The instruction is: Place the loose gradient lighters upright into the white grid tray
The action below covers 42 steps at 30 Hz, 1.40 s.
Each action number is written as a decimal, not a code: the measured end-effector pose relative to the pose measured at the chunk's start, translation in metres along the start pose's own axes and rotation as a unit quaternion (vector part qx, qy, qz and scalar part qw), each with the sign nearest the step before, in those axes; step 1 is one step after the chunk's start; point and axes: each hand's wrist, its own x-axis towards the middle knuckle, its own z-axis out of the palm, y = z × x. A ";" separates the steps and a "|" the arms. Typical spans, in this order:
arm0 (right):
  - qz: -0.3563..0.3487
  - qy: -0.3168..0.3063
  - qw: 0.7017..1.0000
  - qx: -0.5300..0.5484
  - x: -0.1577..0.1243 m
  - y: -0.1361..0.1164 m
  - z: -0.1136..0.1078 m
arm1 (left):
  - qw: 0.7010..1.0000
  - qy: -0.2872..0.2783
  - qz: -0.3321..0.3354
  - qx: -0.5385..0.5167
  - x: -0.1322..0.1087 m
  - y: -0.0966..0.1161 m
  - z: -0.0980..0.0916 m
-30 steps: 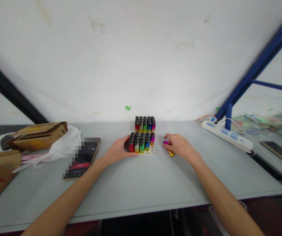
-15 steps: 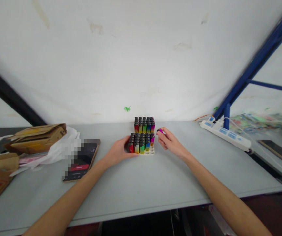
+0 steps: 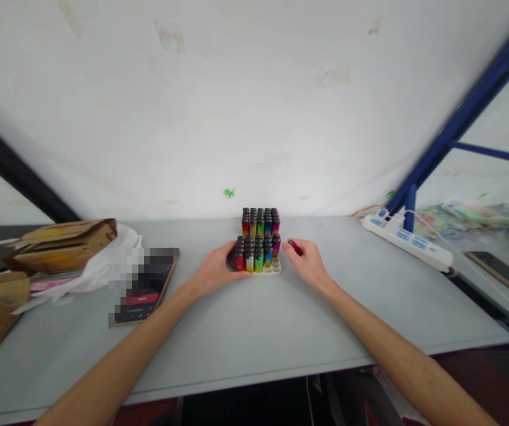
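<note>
My left hand [image 3: 214, 269] is wrapped round the left side of a white tray [image 3: 274, 272], its thumb along the front. Upright lighters [image 3: 258, 260] with black tops stand in the tray in colour columns: red, yellow, green, blue and purple. Bare white slots show at its front right corner. Just right of the tray, my right hand [image 3: 310, 263] pinches a purple lighter [image 3: 296, 248], held tilted. Directly behind stands a second block of lighters [image 3: 260, 225] in the same colours; its lower part is hidden by the front block.
A phone [image 3: 148, 290], partly pixelated, lies left on the grey table [image 3: 254, 331]. Cardboard boxes [image 3: 65, 245] and a white plastic bag [image 3: 125, 242] are farther left. At right are a white power strip [image 3: 408, 241], another phone [image 3: 503, 275] and a blue frame [image 3: 467, 106].
The purple lighter in my right hand has turned in the fingers, and that hand has moved slightly lower. My left hand stays at the tray. The view has shifted a little.
</note>
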 end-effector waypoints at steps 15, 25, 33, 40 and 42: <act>-0.002 0.005 1.000 -0.024 0.003 -0.005 -0.002 | 0.998 -0.015 -0.015 -0.052 0.001 -0.001 -0.002; -0.020 -0.015 0.999 -0.031 0.003 0.004 0.002 | 0.999 -0.024 -0.010 -0.039 0.001 -0.003 -0.003; -0.018 -0.018 0.999 -0.022 0.001 0.004 0.003 | 0.999 -0.015 -0.008 -0.029 0.001 -0.004 -0.002; -0.016 -0.010 0.999 -0.029 0.003 0.004 0.000 | 0.999 -0.021 -0.011 -0.033 0.001 -0.003 -0.003; -0.018 -0.010 0.999 -0.026 0.004 0.004 -0.001 | 0.999 -0.022 -0.008 -0.036 0.000 -0.003 -0.003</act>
